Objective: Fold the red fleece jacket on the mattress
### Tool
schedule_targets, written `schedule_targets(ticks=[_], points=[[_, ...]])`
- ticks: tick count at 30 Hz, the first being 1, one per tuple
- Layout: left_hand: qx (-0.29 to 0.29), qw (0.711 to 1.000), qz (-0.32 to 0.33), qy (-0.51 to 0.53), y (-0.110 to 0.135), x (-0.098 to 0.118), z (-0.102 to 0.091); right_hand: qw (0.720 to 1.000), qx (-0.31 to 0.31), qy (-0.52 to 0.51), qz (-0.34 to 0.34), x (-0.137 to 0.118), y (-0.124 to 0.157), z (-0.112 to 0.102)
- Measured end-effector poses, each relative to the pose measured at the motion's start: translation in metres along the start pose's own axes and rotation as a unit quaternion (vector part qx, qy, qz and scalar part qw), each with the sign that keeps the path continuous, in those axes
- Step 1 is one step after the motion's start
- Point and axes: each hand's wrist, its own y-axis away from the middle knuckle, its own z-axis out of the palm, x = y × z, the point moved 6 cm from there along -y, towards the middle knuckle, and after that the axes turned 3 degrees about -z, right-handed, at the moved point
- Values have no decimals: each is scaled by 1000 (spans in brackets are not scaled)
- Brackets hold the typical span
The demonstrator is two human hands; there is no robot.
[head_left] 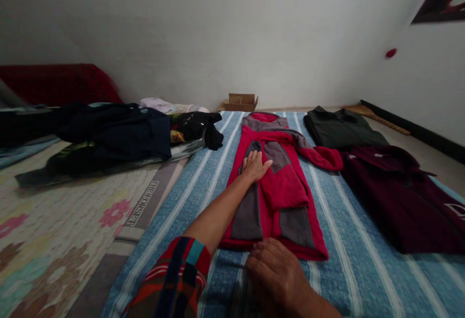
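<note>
A red and grey jacket [286, 172] lies lengthwise on the blue striped bed cover, collar at the far end. One sleeve is folded down over its body, while the other sticks out to the right with its cuff [327, 158] on the cover. My left hand [256, 166] rests on the jacket's left middle part, palm down with the fingers stretched out. Close to the near hem, my right hand [278, 272] has its fingers curled in; their tips are hidden, and what they hold, if anything, does not show.
To the right lie a folded maroon garment [395, 197] and, behind it, a folded dark green garment [343, 129]. Dark clothes [127, 129] are heaped on the flowered cover [90, 206] at left. A cardboard box [240, 102] stands by the far wall.
</note>
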Motion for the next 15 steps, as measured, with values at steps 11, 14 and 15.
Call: schedule_targets(ticks=[11, 14, 15], points=[[11, 974, 211, 87, 138, 22, -27, 986, -158, -37, -42, -16, 34, 32], [63, 961, 230, 143, 168, 22, -29, 985, -167, -31, -30, -12, 39, 29], [82, 958, 227, 153, 176, 21, -28, 986, -163, -28, -23, -10, 41, 25]])
